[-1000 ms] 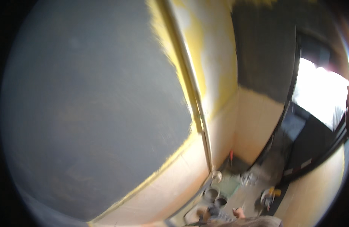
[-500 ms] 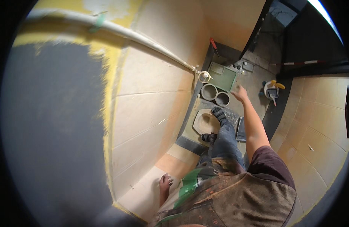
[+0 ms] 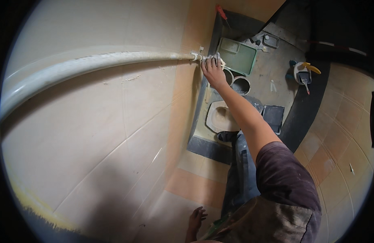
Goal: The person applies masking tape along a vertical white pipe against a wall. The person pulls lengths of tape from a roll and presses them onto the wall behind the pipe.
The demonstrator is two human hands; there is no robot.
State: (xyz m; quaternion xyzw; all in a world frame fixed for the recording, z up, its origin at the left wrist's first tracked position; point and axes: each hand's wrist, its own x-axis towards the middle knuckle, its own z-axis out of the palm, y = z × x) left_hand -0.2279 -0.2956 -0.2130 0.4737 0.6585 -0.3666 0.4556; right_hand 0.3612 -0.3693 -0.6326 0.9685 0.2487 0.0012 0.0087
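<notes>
Nearest, left hand: our left hand (image 3: pixel 196 216) rests with fingers spread flat against the pale tiled wall (image 3: pixel 114 133), low near the picture's bottom edge; it grasps nothing and appears to brace us.

Right arm: we stretch it out nearly straight from the dark sleeve (image 3: pixel 282 170), elbow barely bent, forearm running up along the wall.

Right hand: our right hand (image 3: pixel 213 69) curls over a white rag (image 3: pixel 214 57) at the end of the white pipe (image 3: pixel 93 67), beside its small fitting (image 3: pixel 195 56); fingers look closed on the cloth, though the pictures do not show how firmly.

Pipe: it runs along the wall from the left rim to the fitting, its surface flecked with residue.

Doing it well: we judge that short, firm wipes at the joint, with the braced palm holding our weight steady, would suit this reach.

Floor below: a squat toilet pan (image 3: pixel 220 117), two round buckets (image 3: pixel 235 82) and a green tray (image 3: pixel 238 56) lie on the grey floor (image 3: pixel 276 85).

Farthest: a yellow-handled tool (image 3: pixel 304 73) sits near the far right edge of that floor.
</notes>
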